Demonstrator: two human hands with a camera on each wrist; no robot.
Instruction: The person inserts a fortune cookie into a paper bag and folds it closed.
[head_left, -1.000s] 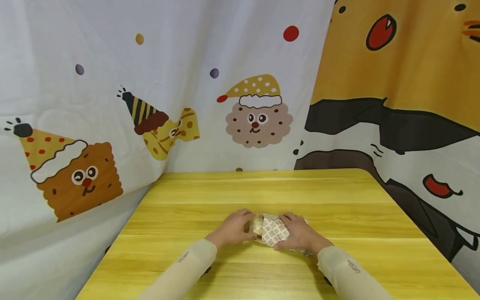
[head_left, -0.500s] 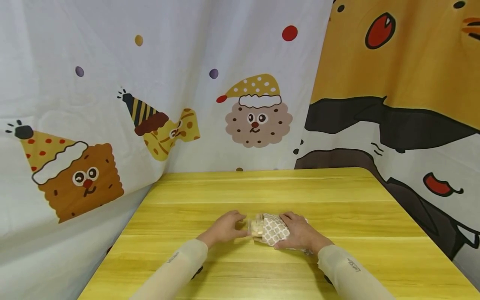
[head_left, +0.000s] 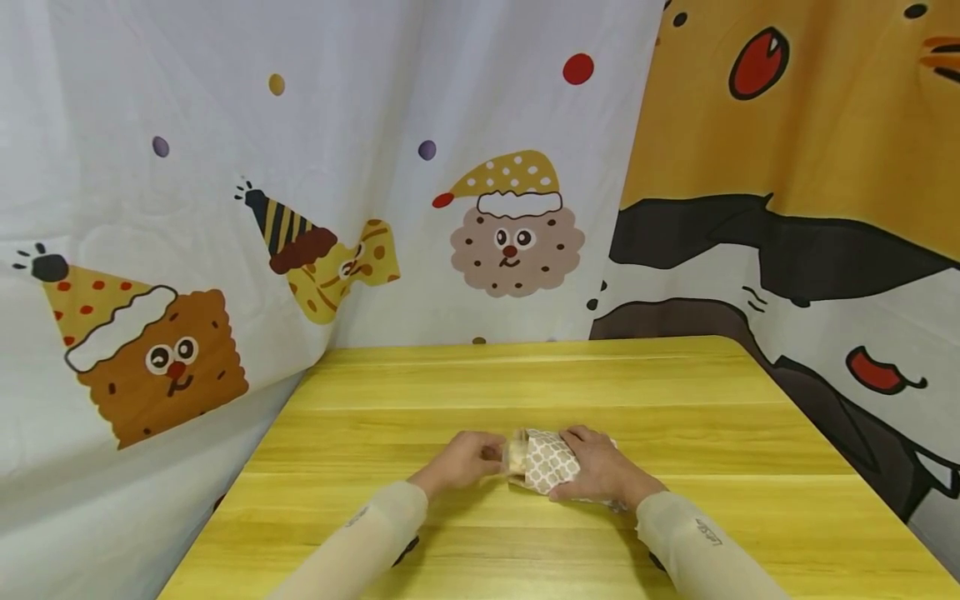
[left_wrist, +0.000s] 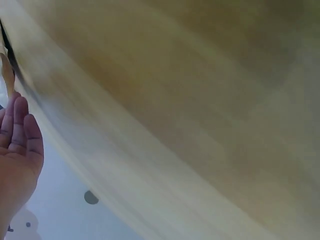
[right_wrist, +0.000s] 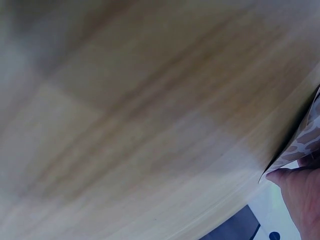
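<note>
A beige paper bag (head_left: 551, 460) with a white lattice pattern lies on the wooden table, its mouth facing left. Out of that mouth sticks the end of a clear packet (head_left: 516, 457) with pale contents, too small to make out. My right hand (head_left: 600, 468) grips the bag from above, thumb on the near side and fingers on the far side. At the packet's end is my left hand (head_left: 465, 460), its fingertips against or very near the clear wrapping. In the left wrist view the fingers (left_wrist: 20, 125) of that hand look extended and only slightly bent.
The light wooden table (head_left: 420, 375) reaches back to a white curtain (head_left: 360, 100) printed with cartoon biscuits. Another cartoon print (head_left: 720, 150), orange and black, hangs on the right.
My left hand drew back left from the packet, its thumb and fingers spread, then came in again to the packet's end. My right hand and the bag stayed put.
</note>
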